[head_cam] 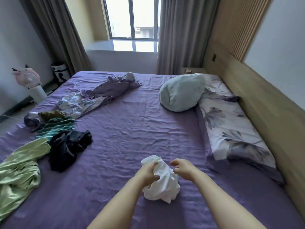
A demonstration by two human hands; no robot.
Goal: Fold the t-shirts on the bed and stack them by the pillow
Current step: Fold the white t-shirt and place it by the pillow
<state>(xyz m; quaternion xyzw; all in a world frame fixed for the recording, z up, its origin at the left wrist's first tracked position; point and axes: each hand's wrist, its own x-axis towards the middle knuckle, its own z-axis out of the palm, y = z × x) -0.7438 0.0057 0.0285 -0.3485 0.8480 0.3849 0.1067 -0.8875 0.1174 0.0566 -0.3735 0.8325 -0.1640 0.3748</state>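
Observation:
A crumpled white t-shirt (162,184) lies bunched on the purple bed sheet (132,133) near the front. My left hand (148,173) grips its upper left folds. My right hand (182,167) hovers at the shirt's right edge, fingers curled and apart, holding nothing. At the left lie a black t-shirt (67,148), a light green t-shirt (19,171) and a teal striped t-shirt (57,127), all crumpled. A long floral pillow (231,129) runs along the right side by the headboard.
A pale blue pillow (182,92) rests at the back right. A rumpled purple and floral blanket (99,95) stretches across the back left. A wooden headboard (264,113) borders the right. A pink fan (28,78) stands left of the bed.

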